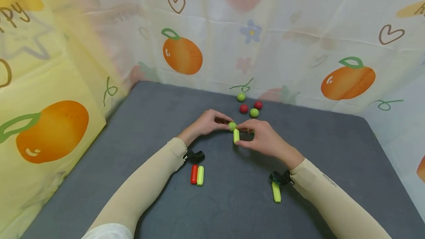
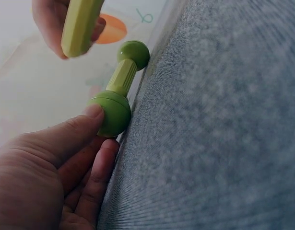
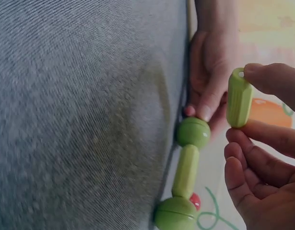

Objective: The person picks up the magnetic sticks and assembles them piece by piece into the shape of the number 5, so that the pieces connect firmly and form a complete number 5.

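Observation:
My left hand [image 1: 210, 123] pinches a green ball [image 2: 114, 115] between thumb and fingers, low at the table surface. From that ball a ribbed yellow-green rod [image 2: 122, 77] runs to a second green ball [image 2: 134, 55], the three forming a dumbbell shape. In the head view my right hand [image 1: 267, 138] mostly hides that rod and second ball. Between thumb and fingertips the right hand holds another yellow-green rod [image 3: 239, 99], upright in the right wrist view, with a small hole or pale dot in its end. This rod is raised beside the dumbbell, near the pinched ball.
Past the hands lie two red balls [image 1: 244, 108] and two green balls [image 1: 254, 113]. A red rod [image 1: 194, 174] and a yellow-green rod [image 1: 200, 176] lie side by side near the left wrist. Under the right wrist strap shows another yellow-green rod [image 1: 276, 192]. Printed cloth [image 1: 219, 58] borders the grey table.

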Demonstrator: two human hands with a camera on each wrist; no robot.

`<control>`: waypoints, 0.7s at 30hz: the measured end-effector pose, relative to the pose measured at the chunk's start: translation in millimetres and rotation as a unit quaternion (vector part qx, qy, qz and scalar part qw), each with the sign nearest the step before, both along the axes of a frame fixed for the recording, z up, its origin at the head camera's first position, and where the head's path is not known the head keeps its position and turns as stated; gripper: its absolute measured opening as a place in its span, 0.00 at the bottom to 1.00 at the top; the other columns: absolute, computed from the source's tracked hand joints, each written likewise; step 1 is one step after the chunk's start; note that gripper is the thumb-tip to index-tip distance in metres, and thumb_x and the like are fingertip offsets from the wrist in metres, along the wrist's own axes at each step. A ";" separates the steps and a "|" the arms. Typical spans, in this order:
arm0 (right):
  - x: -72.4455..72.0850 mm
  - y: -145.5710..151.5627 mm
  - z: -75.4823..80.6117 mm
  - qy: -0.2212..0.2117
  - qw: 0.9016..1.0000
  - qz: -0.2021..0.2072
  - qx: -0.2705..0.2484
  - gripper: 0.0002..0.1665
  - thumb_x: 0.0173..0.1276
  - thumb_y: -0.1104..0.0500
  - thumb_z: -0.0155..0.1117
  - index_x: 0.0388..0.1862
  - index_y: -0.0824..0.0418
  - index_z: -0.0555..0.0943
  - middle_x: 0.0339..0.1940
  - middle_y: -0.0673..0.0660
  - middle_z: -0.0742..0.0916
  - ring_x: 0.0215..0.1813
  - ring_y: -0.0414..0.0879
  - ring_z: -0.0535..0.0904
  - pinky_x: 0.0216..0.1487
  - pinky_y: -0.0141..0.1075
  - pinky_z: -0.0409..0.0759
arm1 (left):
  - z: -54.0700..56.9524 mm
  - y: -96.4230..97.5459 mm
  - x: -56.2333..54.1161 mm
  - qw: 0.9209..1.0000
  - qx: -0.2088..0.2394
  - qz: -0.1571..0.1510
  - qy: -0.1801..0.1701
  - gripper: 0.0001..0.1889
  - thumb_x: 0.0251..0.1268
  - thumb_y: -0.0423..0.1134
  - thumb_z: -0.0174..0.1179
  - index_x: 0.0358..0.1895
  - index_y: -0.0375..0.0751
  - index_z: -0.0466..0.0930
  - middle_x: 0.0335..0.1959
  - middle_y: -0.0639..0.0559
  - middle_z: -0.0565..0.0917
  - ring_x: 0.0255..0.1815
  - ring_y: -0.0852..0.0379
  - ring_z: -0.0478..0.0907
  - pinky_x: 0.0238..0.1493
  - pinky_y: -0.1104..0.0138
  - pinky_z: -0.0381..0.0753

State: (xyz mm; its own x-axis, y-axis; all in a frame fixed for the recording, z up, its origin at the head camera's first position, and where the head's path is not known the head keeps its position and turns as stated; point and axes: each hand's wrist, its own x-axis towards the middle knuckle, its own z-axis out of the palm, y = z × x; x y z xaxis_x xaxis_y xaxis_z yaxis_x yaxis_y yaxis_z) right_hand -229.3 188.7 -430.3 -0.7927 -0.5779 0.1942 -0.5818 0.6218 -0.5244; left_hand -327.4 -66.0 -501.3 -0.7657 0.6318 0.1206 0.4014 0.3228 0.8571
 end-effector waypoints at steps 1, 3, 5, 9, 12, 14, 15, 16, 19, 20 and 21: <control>-0.9 -1.6 -1.1 -0.003 1.000 -0.001 0.004 0.27 0.67 0.53 0.84 0.62 0.60 0.89 0.53 0.55 0.90 0.50 0.55 0.85 0.51 0.53 0.86 | 0.0 -0.5 0.2 1.000 -0.003 0.001 0.001 0.15 0.74 0.38 0.74 0.60 0.42 0.92 0.53 0.54 0.92 0.52 0.59 0.87 0.56 0.61 0.85; -2.3 -4.4 -3.4 -0.010 1.000 -0.002 0.010 0.27 0.68 0.53 0.84 0.62 0.61 0.89 0.52 0.56 0.90 0.51 0.55 0.85 0.51 0.52 0.86 | 0.2 -1.1 0.6 1.000 -0.006 -0.001 0.000 0.15 0.74 0.38 0.73 0.60 0.43 0.92 0.53 0.54 0.92 0.52 0.59 0.87 0.56 0.61 0.85; -3.6 -6.8 -6.0 -0.011 1.000 -0.005 0.015 0.27 0.68 0.52 0.84 0.62 0.61 0.89 0.53 0.57 0.90 0.51 0.55 0.85 0.51 0.50 0.85 | 0.4 -1.5 1.1 1.000 -0.006 -0.002 -0.001 0.15 0.75 0.38 0.73 0.60 0.42 0.92 0.53 0.53 0.92 0.53 0.59 0.87 0.57 0.61 0.85; -7.7 -11.6 -11.7 -0.012 1.000 -0.009 0.022 0.27 0.68 0.52 0.84 0.62 0.61 0.89 0.53 0.56 0.89 0.51 0.54 0.85 0.51 0.48 0.85 | 0.2 -1.8 1.6 1.000 -0.002 -0.003 -0.005 0.16 0.74 0.38 0.73 0.61 0.41 0.91 0.53 0.52 0.92 0.52 0.58 0.88 0.57 0.61 0.85; -10.5 -14.7 -14.9 -0.015 1.000 -0.011 0.025 0.27 0.68 0.52 0.84 0.63 0.61 0.88 0.53 0.55 0.89 0.52 0.54 0.85 0.52 0.47 0.85 | -0.5 -1.7 1.3 1.000 -0.001 -0.002 -0.008 0.15 0.74 0.37 0.73 0.61 0.40 0.91 0.52 0.52 0.92 0.51 0.59 0.88 0.56 0.62 0.85; -11.4 -15.9 -16.3 -0.017 0.999 -0.015 0.026 0.28 0.69 0.53 0.83 0.63 0.62 0.88 0.54 0.55 0.89 0.52 0.53 0.85 0.52 0.47 0.85 | -0.3 -1.4 1.0 1.000 -0.002 -0.002 -0.008 0.15 0.74 0.38 0.73 0.61 0.40 0.91 0.52 0.52 0.92 0.51 0.59 0.88 0.56 0.62 0.85; -11.6 -16.1 -16.9 -0.017 0.999 -0.018 0.026 0.28 0.69 0.53 0.83 0.64 0.62 0.88 0.54 0.55 0.89 0.52 0.53 0.85 0.53 0.47 0.85 | -0.2 -1.2 0.7 1.000 -0.002 -0.002 -0.007 0.15 0.74 0.38 0.73 0.60 0.41 0.91 0.52 0.52 0.92 0.52 0.59 0.88 0.56 0.63 0.85; -11.8 -16.2 -17.6 -0.018 0.999 -0.021 0.026 0.27 0.70 0.53 0.82 0.64 0.62 0.88 0.54 0.55 0.89 0.52 0.53 0.85 0.53 0.48 0.85 | -0.1 -1.0 0.3 1.000 -0.003 -0.001 -0.005 0.15 0.74 0.38 0.73 0.60 0.41 0.91 0.53 0.52 0.92 0.52 0.59 0.88 0.56 0.63 0.85; -12.2 -16.8 -18.9 -0.018 0.999 -0.030 0.024 0.27 0.70 0.53 0.82 0.64 0.62 0.88 0.54 0.56 0.88 0.53 0.53 0.84 0.54 0.48 0.85 | 0.9 -0.7 -0.2 1.000 -0.003 -0.001 -0.001 0.16 0.74 0.38 0.73 0.61 0.41 0.91 0.53 0.52 0.92 0.52 0.59 0.88 0.57 0.62 0.85; -12.4 -17.1 -19.2 -0.017 0.999 -0.031 0.023 0.27 0.70 0.52 0.82 0.64 0.62 0.88 0.54 0.56 0.88 0.53 0.53 0.84 0.54 0.48 0.84 | 1.1 -0.8 -0.3 1.000 -0.003 -0.001 0.000 0.15 0.74 0.38 0.73 0.61 0.41 0.91 0.52 0.52 0.92 0.52 0.58 0.88 0.57 0.62 0.85; -12.5 -17.7 -19.4 -0.017 0.999 -0.032 0.022 0.27 0.70 0.52 0.82 0.64 0.62 0.88 0.54 0.56 0.88 0.53 0.53 0.84 0.54 0.48 0.85 | 1.0 -0.9 -0.5 1.000 -0.005 0.000 0.001 0.15 0.75 0.38 0.73 0.61 0.41 0.91 0.52 0.52 0.92 0.52 0.59 0.88 0.57 0.62 0.85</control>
State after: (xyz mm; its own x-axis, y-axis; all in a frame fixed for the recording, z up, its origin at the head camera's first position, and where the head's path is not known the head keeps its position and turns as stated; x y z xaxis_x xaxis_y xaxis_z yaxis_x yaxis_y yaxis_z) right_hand -241.7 171.0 -449.7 -0.8340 -0.5331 0.1422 -0.5223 0.6800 -0.5146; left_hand -327.9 -66.9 -500.3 -0.7650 0.6335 0.1161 0.4032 0.3305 0.8533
